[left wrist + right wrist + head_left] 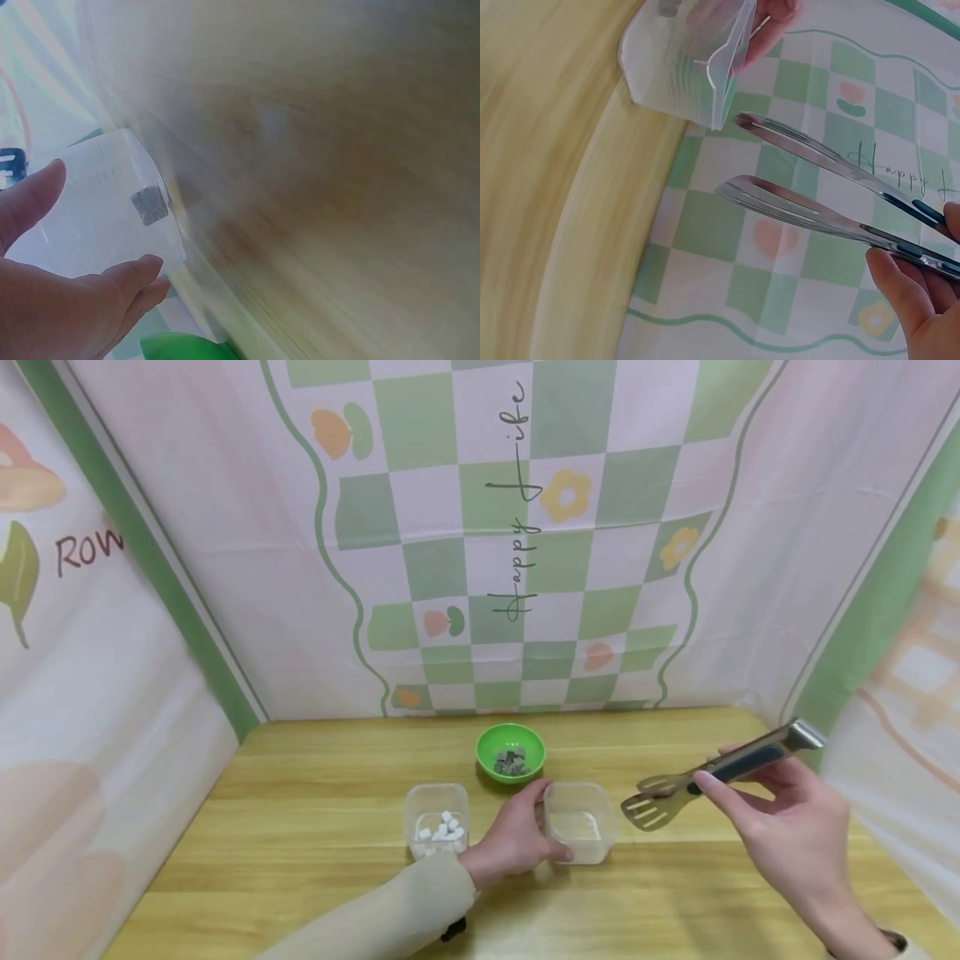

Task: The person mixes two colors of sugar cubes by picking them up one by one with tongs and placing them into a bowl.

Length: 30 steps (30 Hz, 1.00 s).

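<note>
L hand [516, 833] grips 1 of 2 clear tubs [581, 818], lower ctr; R hand [797, 828] holds 1 tongs [741, 765], lower rt.

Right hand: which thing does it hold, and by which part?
The right hand holds the metal tongs by their dark-gripped handles.

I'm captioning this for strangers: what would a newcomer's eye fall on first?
Probably the bright green bowl, holding grey pieces toward the back of the wood-grained table. Next, the shiny metal tongs, blades apart, in the right hand. Beyond the table hangs a green-checked cloth lettered "Happy Life" sideways.
</note>
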Available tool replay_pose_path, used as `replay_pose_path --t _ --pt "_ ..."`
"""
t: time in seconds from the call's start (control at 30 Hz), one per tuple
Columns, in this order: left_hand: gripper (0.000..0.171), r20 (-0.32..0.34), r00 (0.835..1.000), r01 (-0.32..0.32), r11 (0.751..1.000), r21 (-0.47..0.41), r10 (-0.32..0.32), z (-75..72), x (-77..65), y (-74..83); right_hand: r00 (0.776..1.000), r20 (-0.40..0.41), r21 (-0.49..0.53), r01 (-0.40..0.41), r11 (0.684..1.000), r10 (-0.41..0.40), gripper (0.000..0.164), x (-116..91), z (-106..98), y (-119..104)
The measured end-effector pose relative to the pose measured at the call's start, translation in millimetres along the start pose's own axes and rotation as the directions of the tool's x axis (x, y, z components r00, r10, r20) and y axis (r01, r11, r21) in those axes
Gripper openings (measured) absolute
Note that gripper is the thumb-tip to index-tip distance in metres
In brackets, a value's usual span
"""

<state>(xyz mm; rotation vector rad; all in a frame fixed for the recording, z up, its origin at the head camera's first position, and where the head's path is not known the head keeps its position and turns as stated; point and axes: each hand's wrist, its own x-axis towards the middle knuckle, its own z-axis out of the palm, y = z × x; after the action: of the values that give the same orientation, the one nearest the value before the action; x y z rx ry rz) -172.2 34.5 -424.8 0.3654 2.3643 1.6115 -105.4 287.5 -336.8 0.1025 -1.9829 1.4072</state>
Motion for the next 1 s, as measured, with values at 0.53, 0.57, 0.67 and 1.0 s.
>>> replay_pose_path --t 0.53,0.57,0.67,1.0 --pt "0.105 -0.003 1.0 0.003 1.0 0.005 -0.003 5.2 4.6 0.8 0.998 0.059 -0.165 0.019 0.986 -0.01 0.035 -8.8 -19.2 5.4" --pt "0.105 -0.004 1.0 0.004 1.0 0.006 -0.004 6.0 5.4 0.8 0.998 0.067 -0.167 0.023 0.986 -0.012 0.036 -9.5 -20.0 6.1" --pt "0.105 -0.009 1.0 0.006 1.0 0.014 -0.006 8.4 7.7 1.0 0.997 0.082 -0.164 0.027 0.986 -0.014 0.037 -11.5 -21.5 7.2" --pt "0.105 -0.019 1.0 0.013 0.999 0.04 -0.012 13.6 11.0 3.1 0.994 0.103 -0.173 -0.02 0.985 0.038 0.037 -19.1 -19.6 3.5"
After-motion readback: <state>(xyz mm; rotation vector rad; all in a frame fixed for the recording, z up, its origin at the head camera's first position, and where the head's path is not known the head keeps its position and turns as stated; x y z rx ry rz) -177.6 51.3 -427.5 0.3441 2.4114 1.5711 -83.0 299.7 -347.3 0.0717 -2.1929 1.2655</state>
